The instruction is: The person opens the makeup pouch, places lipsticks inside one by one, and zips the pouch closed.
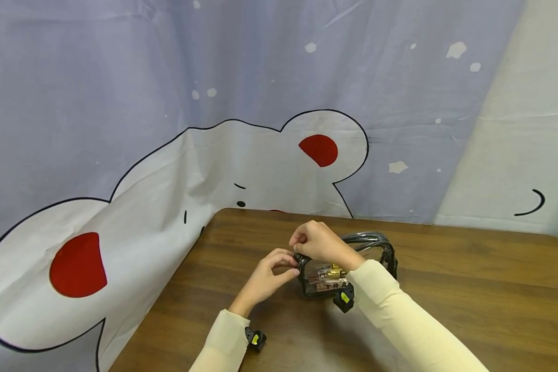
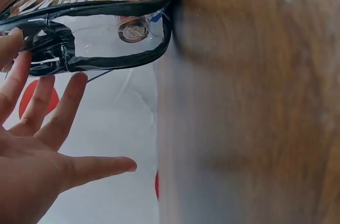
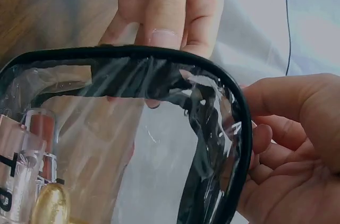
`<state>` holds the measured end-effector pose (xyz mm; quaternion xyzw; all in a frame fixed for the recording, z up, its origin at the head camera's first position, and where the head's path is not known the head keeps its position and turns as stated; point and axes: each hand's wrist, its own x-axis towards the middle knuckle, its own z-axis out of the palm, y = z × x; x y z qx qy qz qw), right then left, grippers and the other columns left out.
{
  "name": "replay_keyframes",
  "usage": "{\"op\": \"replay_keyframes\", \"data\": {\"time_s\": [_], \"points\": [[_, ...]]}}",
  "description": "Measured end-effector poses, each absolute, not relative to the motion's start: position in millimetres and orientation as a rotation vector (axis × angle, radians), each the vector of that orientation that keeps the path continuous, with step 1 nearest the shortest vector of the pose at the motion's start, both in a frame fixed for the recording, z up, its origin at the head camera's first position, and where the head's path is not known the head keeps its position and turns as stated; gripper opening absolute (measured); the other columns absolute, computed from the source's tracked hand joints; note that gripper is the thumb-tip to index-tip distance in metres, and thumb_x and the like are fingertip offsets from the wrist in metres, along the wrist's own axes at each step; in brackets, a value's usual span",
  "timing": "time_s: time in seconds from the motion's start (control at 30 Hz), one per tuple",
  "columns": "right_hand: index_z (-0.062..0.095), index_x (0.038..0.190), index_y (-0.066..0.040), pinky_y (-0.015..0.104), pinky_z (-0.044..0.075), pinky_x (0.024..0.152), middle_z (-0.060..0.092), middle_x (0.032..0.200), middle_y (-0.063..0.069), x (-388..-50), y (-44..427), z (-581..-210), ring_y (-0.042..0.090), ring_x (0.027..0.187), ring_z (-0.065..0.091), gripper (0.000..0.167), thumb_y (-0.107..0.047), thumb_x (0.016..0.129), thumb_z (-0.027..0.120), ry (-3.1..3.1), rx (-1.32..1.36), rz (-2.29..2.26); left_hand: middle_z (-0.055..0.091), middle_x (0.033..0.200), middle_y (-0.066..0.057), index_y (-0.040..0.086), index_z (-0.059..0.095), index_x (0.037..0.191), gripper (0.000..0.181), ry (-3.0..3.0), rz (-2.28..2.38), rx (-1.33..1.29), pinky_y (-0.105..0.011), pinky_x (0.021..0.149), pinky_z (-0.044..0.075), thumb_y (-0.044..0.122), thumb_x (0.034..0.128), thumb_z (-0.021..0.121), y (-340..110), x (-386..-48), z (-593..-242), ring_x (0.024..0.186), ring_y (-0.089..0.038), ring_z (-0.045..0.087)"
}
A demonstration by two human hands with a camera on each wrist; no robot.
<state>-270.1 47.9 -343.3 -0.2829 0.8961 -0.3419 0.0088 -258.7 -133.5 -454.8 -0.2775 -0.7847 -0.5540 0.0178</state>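
A clear cosmetic bag with black trim stands on the table, its end panel close up in the left wrist view. Inside it lie several lip gloss tubes, one gold. My right hand pinches the upper left corner of the bag; exactly what sits between its fingertips is hidden. My left hand has its fingertips against the bag's left end, fingers fairly straight. Its thumb sticks out, away from the bag.
The brown wooden table extends to the right and in front of the bag. A printed curtain hangs behind the table and along its left side. Small black wrist cameras are strapped at both sleeves.
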Motion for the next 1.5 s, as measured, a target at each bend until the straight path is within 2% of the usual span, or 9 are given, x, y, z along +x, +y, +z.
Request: {"op": "replay_keyframes", "data": {"time_s": [0.17, 0.33, 0.6, 0.73, 0.83, 0.97, 1.13, 1.3, 1.5], "points": [[0.072, 0.085, -0.004, 0.023, 0.046, 0.056, 0.070, 0.079, 0.004, -270.3, 50.0, -344.8, 0.010, 0.063, 0.058, 0.012, 0.001, 0.083, 0.062, 2.802, -0.823, -1.028, 0.050, 0.113, -0.008, 0.003, 0.064, 0.093, 0.008, -2.420, -1.597, -0.907, -0.040, 0.096, 0.045, 0.011, 0.0919, 0.064, -130.9, -259.6, -457.3, 0.108, -0.022, 0.052], [0.072, 0.085, -0.005, 0.022, 0.042, 0.054, 0.069, 0.078, 0.003, -271.5, 56.9, -344.4, 0.009, 0.059, 0.052, 0.013, 0.002, 0.082, 0.061, 2.816, -0.822, -0.948, 0.045, 0.104, -0.005, 0.009, 0.061, 0.085, 0.006, -2.441, -1.518, -0.897, -0.033, 0.092, 0.045, 0.004, 0.0896, 0.061, -130.2, -261.5, -459.0, 0.101, -0.016, 0.050], [0.073, 0.087, -0.006, 0.027, 0.049, 0.063, 0.070, 0.080, 0.002, -271.5, 81.7, -337.4, 0.010, 0.067, 0.057, 0.009, -0.003, 0.084, 0.065, 2.856, -0.778, -0.895, 0.051, 0.100, -0.002, 0.010, 0.061, 0.085, 0.006, -2.444, -1.497, -0.855, -0.048, 0.091, 0.047, 0.005, 0.0883, 0.062, -135.8, -262.9, -461.6, 0.099, -0.016, 0.053], [0.074, 0.087, -0.004, 0.027, 0.047, 0.064, 0.070, 0.080, 0.002, -272.6, 94.2, -340.5, 0.009, 0.063, 0.053, 0.010, -0.004, 0.086, 0.064, 2.881, -0.792, -0.857, 0.052, 0.101, -0.003, 0.011, 0.060, 0.086, 0.006, -2.436, -1.476, -0.883, -0.051, 0.091, 0.046, 0.006, 0.0888, 0.063, -135.6, -262.7, -461.7, 0.099, -0.016, 0.053], [0.074, 0.085, -0.004, 0.027, 0.043, 0.063, 0.068, 0.076, 0.000, -273.8, 102.8, -341.0, 0.009, 0.058, 0.047, 0.011, -0.003, 0.086, 0.063, 2.890, -0.815, -0.855, 0.052, 0.101, -0.002, 0.010, 0.061, 0.085, 0.006, -2.438, -1.478, -0.879, -0.048, 0.093, 0.048, 0.006, 0.0896, 0.062, -134.7, -262.6, -461.1, 0.099, -0.015, 0.053], [0.072, 0.080, -0.005, 0.028, 0.041, 0.064, 0.060, 0.067, -0.002, -274.9, 112.8, -339.3, 0.009, 0.055, 0.041, 0.013, -0.002, 0.086, 0.061, 2.881, -0.831, -0.858, 0.051, 0.103, -0.003, 0.008, 0.061, 0.086, 0.005, -2.446, -1.524, -0.855, -0.037, 0.094, 0.050, 0.005, 0.0896, 0.063, -133.8, -263.5, -460.6, 0.100, -0.015, 0.053], [0.072, 0.078, -0.005, 0.028, 0.042, 0.066, 0.059, 0.068, -0.002, -276.9, 119.6, -337.1, 0.008, 0.057, 0.043, 0.014, -0.001, 0.085, 0.060, 2.891, -0.835, -0.833, 0.053, 0.108, -0.004, 0.011, 0.060, 0.086, 0.007, -2.458, -1.565, -0.840, -0.027, 0.087, 0.052, 0.006, 0.0900, 0.063, -133.7, -264.7, -461.4, 0.099, -0.014, 0.054], [0.074, 0.081, -0.005, 0.029, 0.046, 0.067, 0.068, 0.076, 0.000, -279.5, 126.6, -335.4, 0.009, 0.063, 0.051, 0.013, -0.003, 0.084, 0.062, 2.923, -0.810, -0.800, 0.056, 0.109, -0.005, 0.011, 0.062, 0.087, 0.006, -2.447, -1.566, -0.844, -0.024, 0.079, 0.052, 0.007, 0.0903, 0.064, -134.5, -264.5, -462.7, 0.092, -0.012, 0.057], [0.071, 0.075, -0.007, 0.029, 0.042, 0.066, 0.061, 0.068, -0.004, -280.6, 133.4, -333.5, 0.009, 0.060, 0.046, 0.014, -0.002, 0.082, 0.060, 2.927, -0.813, -0.770, 0.056, 0.108, -0.004, 0.012, 0.062, 0.086, 0.006, -2.453, -1.571, -0.854, -0.023, 0.078, 0.051, 0.007, 0.0901, 0.064, -134.5, -264.9, -462.4, 0.090, -0.011, 0.055]]}}
